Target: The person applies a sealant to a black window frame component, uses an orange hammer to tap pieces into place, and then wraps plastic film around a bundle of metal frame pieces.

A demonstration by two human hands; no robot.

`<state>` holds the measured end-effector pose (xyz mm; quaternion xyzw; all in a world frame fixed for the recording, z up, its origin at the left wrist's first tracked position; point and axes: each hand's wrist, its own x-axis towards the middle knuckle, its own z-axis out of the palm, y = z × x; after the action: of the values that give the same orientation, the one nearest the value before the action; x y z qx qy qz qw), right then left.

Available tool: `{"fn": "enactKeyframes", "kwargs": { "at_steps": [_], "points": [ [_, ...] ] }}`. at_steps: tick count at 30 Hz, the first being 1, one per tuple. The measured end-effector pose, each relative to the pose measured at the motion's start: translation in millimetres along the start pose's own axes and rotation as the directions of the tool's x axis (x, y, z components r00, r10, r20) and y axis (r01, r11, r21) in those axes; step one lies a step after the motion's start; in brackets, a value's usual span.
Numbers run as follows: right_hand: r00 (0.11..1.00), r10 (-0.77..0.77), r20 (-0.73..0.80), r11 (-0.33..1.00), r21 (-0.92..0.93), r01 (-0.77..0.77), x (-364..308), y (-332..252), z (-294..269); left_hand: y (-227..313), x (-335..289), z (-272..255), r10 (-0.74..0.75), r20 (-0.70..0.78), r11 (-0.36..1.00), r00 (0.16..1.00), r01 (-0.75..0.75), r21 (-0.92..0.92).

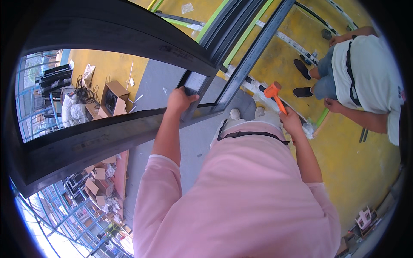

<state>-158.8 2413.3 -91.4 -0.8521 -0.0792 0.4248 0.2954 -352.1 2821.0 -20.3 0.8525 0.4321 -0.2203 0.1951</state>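
An orange mallet [272, 91] with an orange handle is in my right hand [292, 122], its head tilted up and away from me. My left hand [181, 102] grips the short end bar of a large dark metal frame [107, 124], the fingers hooked over the bar and the thumb lying to the right. This frame stretches from the middle out to the far left, with a wide opening inside it. Close to its right end, a long dark metal profile [254, 56] runs up and away. The mallet head is apart from both.
Another person [365, 73] in a white shirt stands at the right. Green-edged rails [245, 43] and wrapped strips [290, 43] cross the yellow floor ahead. Cardboard boxes [114, 96], white bags [75, 109] and blue racks [64, 215] are on the left. A pink stool [365, 218] sits at lower right.
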Motion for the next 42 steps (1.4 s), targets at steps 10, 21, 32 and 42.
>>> {"fn": "enactKeyframes", "kwargs": {
  "at_steps": [10,21,32,42],
  "points": [
    [0.981,0.049,0.186,0.991,-0.135,-0.024,24,31,8,52,-53,-128,0.028,-0.448,0.957,0.893,-0.154,-0.246],
    [0.935,-0.172,0.309,0.932,-0.258,0.257,73,-7,1,27,-39,-51,-0.024,-0.108,0.996,0.994,0.034,0.085],
    [0.945,-0.082,0.315,0.951,-0.258,0.168,60,4,-3,19,-24,-15,0.016,-0.029,0.940,0.999,-0.005,0.340],
    [0.968,-0.011,0.249,0.994,-0.103,0.038,65,65,7,10,-30,-13,-0.078,-0.166,0.975,0.983,0.110,0.193]
  ]
}}
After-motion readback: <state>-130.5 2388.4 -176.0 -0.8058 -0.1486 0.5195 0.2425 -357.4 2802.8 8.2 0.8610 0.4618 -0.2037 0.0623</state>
